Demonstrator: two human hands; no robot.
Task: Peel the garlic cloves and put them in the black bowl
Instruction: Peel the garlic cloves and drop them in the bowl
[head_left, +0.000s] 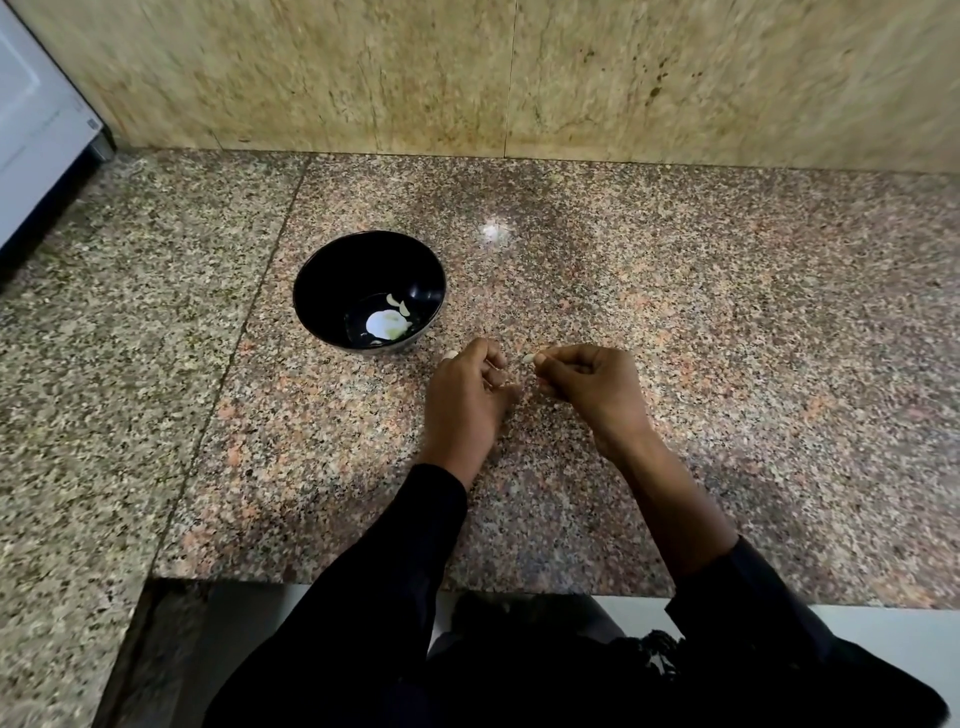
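A black bowl (363, 270) stands on the granite counter left of centre, with a few pale peeled garlic cloves (399, 306) lying at its bottom beside a bright reflection. Just right of the bowl, my right hand (592, 389) pinches a small pale garlic clove (529, 358) between thumb and fingertips. My left hand (467, 400) hovers close beside it with fingers curled; a pale bit shows at its index fingertip, but whether it holds anything I cannot tell. Both hands are a little above the counter.
The speckled granite counter (675, 291) runs back to a beige stone wall (519, 78). A white appliance (36, 124) stands at the far left. The counter's front edge (415, 582) lies near my body, with a step-down at the lower left.
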